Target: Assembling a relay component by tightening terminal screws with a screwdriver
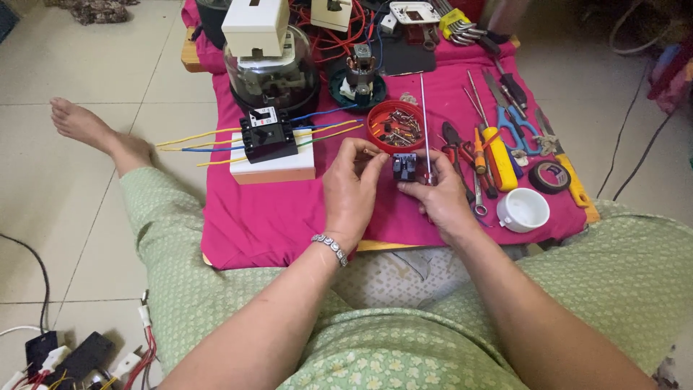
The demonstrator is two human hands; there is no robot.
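My right hand (pixel 437 196) grips a small black electrical part (pixel 403 166) and also holds a long thin screwdriver (pixel 424 123) whose shaft points away from me. My left hand (pixel 350 184), with a silver bracelet at the wrist, pinches something tiny between thumb and fingers just left of the black part; it is too small to identify. Both hands hover over a pink cloth (pixel 274 217) on a low board, just in front of a red round lid (pixel 394 126) full of screws.
A black switch with yellow and blue wires (pixel 268 135) sits on a white block at left, behind it a glass-domed meter (pixel 271 68). Pliers, scissors, screwdrivers (pixel 498 144), a tape roll (pixel 548 176) and a white cup (pixel 523 209) lie at right. Loose plugs lie on the floor (pixel 72 357).
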